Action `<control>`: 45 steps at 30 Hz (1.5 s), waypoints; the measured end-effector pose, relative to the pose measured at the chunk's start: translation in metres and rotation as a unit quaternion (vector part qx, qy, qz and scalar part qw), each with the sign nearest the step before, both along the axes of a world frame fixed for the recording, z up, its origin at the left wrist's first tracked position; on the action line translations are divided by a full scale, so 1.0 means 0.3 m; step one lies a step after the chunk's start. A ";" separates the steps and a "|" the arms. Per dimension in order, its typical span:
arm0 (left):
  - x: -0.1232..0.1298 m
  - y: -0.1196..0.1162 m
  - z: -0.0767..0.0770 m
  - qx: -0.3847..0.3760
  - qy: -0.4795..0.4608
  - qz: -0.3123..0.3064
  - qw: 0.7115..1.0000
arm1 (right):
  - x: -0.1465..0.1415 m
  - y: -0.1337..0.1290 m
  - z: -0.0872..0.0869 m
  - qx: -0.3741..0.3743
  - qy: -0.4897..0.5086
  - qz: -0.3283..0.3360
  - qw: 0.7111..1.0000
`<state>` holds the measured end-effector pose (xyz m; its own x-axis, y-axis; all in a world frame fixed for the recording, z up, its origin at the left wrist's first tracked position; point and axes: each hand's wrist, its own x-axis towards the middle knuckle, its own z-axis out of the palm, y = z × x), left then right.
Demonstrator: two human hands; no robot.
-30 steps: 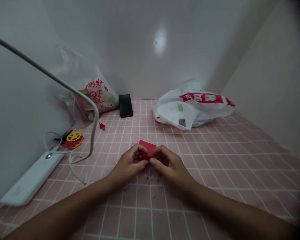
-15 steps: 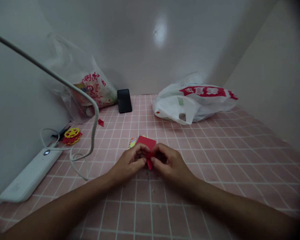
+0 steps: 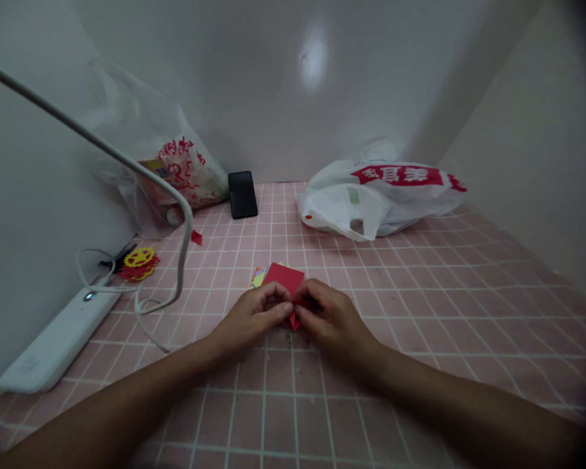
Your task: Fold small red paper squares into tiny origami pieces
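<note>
Between my hands is a small piece of folded red paper, its pointed end showing below the fingertips. My left hand pinches it from the left with thumb and fingers. From the right, my right hand pinches the same paper, and the two thumbs nearly meet. Most of the folded piece is hidden by the fingers. Just beyond the hands lies a flat red paper square, on top of patterned paper sheets that stick out at its left.
A white power strip with a looping cable lies left. Near it are yellow and red paper cutouts and a small red paper piece. Behind are a black phone, a clear plastic bag and a white bag.
The fingertips and thumbs of both hands have drawn slightly closer together on the folded red paper. Elsewhere the view has only shifted a little.
</note>
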<state>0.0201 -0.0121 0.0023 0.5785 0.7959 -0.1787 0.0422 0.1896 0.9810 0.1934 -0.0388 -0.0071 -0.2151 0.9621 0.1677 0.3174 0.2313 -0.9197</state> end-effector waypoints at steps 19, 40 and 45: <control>0.003 -0.001 0.020 -0.034 0.004 0.050 0.998 | 0.010 0.005 -0.005 -0.031 0.074 -0.020 0.997; 0.011 0.002 0.019 -0.043 0.013 0.065 0.997 | 0.003 0.009 -0.006 -0.079 0.183 -0.008 0.980; 0.011 0.003 0.019 -0.044 0.026 0.064 0.997 | -0.001 0.009 -0.002 -0.085 0.187 -0.003 0.979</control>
<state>0.0233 -0.0113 0.0081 0.4610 0.8428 -0.2776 0.0614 0.2818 0.9575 0.1931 -0.0361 -0.0077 -0.1631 0.9840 0.0710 -0.0488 0.0638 -0.9968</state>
